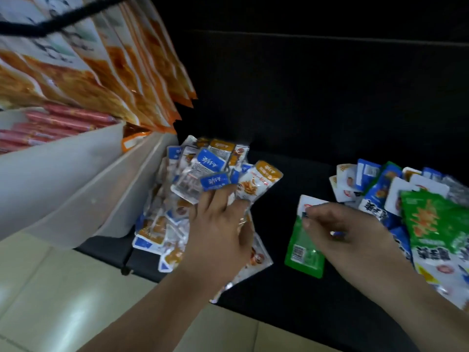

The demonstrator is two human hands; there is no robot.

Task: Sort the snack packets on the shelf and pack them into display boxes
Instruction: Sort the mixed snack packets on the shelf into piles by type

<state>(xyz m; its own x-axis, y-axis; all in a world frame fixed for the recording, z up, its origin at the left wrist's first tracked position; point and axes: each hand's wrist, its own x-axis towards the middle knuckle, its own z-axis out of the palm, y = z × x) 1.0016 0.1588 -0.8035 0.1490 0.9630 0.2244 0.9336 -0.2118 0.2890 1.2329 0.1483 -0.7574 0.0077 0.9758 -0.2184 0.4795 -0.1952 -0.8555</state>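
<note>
Pinching green packet near its upper end, right hand grip is narrow; packet sits lower centre, long axis up-down. Right pile lies just beside this hand; left hand holds mixed packets.

Pale floor tiles, black cord

Two hands, two heaps of snack packets, one green packet.
</note>
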